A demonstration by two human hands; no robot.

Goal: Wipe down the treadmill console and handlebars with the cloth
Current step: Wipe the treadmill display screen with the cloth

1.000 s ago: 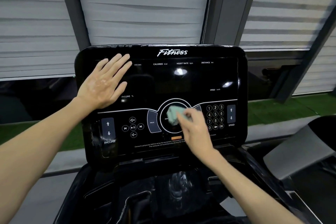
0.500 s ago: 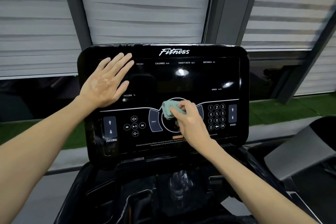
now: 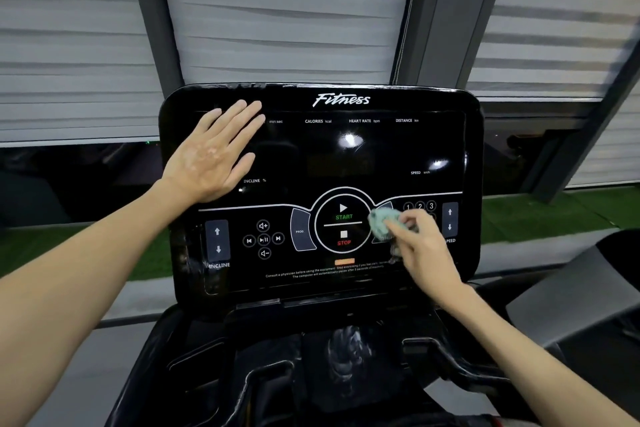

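The glossy black treadmill console [image 3: 346, 156] fills the middle of the head view, with the START/STOP ring in its lower centre. My left hand [image 3: 211, 156] lies flat with straight fingers on the console's upper left. My right hand [image 3: 420, 243] grips a small crumpled pale green cloth [image 3: 381, 220] and presses it against the panel just right of the START/STOP ring, covering part of the number keypad. The handlebars are not clearly visible.
Below the console lies the black tray [image 3: 346, 354] with cup recesses. Grey pleated blinds [image 3: 277, 10] and dark window posts stand behind. A green turf strip [image 3: 540, 215] runs along the floor, and a grey part of another machine [image 3: 568, 295] sits at right.
My right hand has slid the cloth rightward off the START/STOP ring onto the keypad area, uncovering the buttons. My left hand has stayed flat in place.
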